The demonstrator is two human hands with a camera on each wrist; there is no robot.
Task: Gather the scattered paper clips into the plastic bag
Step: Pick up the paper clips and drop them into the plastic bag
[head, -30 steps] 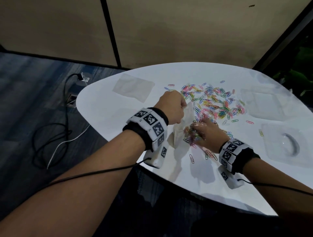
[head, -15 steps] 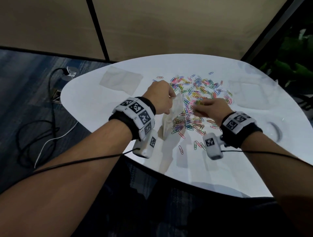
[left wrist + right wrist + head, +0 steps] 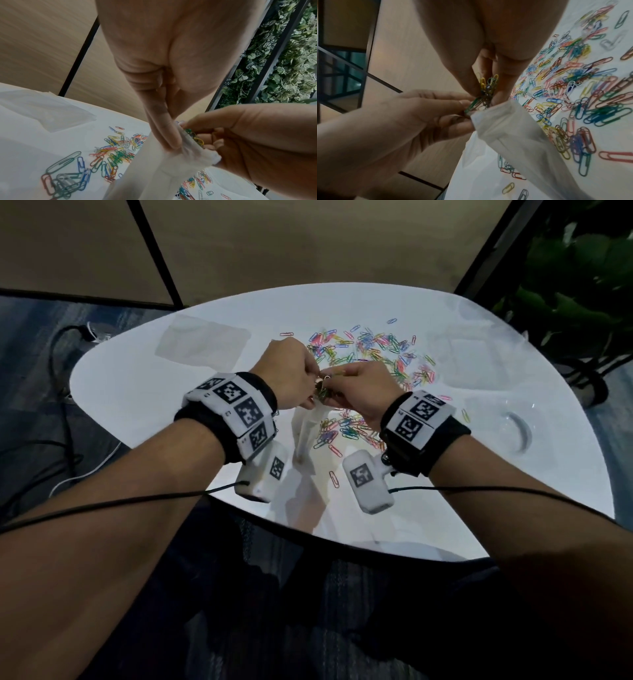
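My left hand [image 3: 310,385] pinches the mouth of a translucent white plastic bag [image 3: 305,433] and holds it upright above the white table [image 3: 137,392]. My right hand [image 3: 337,388] pinches a small bunch of coloured paper clips [image 3: 488,86] right at the bag's [image 3: 513,135] opening, touching the left hand's fingers [image 3: 164,132]. The bunch [image 3: 193,136] sits partly inside the rim. Many loose paper clips [image 3: 370,347] lie scattered beyond and under the hands. A few clips [image 3: 508,169] show through the bag's wall.
A second flat plastic bag [image 3: 202,342] lies at the table's back left. Two clear plastic trays [image 3: 462,354] [image 3: 507,429] sit at the right. Cables [image 3: 61,405] run over the floor to the left; plants [image 3: 575,285] stand at the right.
My right hand has lifted off the table with a bunch of clips and moved left to the bag's mouth. The left hand has kept hold of the bag.
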